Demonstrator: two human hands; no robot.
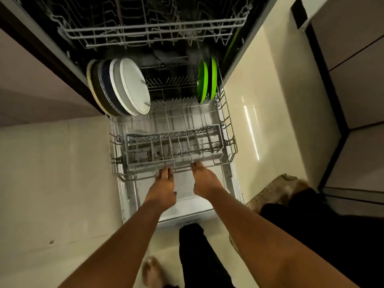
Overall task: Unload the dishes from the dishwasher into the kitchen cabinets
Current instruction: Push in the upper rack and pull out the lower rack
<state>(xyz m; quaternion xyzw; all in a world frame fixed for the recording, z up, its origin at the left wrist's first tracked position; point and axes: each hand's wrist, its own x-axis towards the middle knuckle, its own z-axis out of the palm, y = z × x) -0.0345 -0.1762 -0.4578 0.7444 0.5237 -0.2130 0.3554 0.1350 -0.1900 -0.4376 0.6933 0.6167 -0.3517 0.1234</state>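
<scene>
The dishwasher's lower rack [229, 129] is pulled out over the open door [187, 196]. Both hands hold its front wire edge: my left hand [163, 188] and my right hand [204, 180] have their fingers curled over the rail. At the rack's back left stand several plates on edge, two white plates [133, 86] in front of darker ones [101, 88]. Two green plates [206, 81] stand at the back right. A grey cutlery basket [174, 145] sits near the front, with nothing visible in it. The upper rack [149, 30] looks bare.
Cream floor tiles lie on both sides of the door. A cabinet front [357, 80] stands at the right, a counter side [37, 84] at the left. A brown mat [272, 190] lies by my right leg; my bare left foot [151, 271] is below.
</scene>
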